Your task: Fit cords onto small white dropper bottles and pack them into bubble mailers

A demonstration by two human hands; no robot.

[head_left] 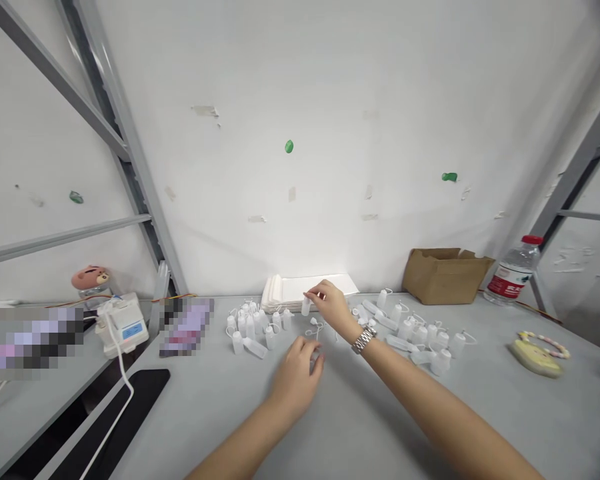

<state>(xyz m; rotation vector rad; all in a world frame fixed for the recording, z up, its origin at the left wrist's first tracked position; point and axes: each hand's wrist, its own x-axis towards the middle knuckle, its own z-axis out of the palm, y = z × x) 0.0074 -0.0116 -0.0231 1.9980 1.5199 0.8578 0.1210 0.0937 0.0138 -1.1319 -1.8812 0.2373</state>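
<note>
Translucent plastic: my right grip (336, 308) is pinched on a small bottle (306, 308) in front of the white stack (325, 285), near its top, probably to keep it upright. My left grip (294, 377), fingers parted, sits low over the surface (215, 400), seemingly leaving room.

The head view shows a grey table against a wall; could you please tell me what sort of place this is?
Probably a workshop of some kind, judging by the many similar small plastic bottles, the cardboard box and the metal framing.
</note>
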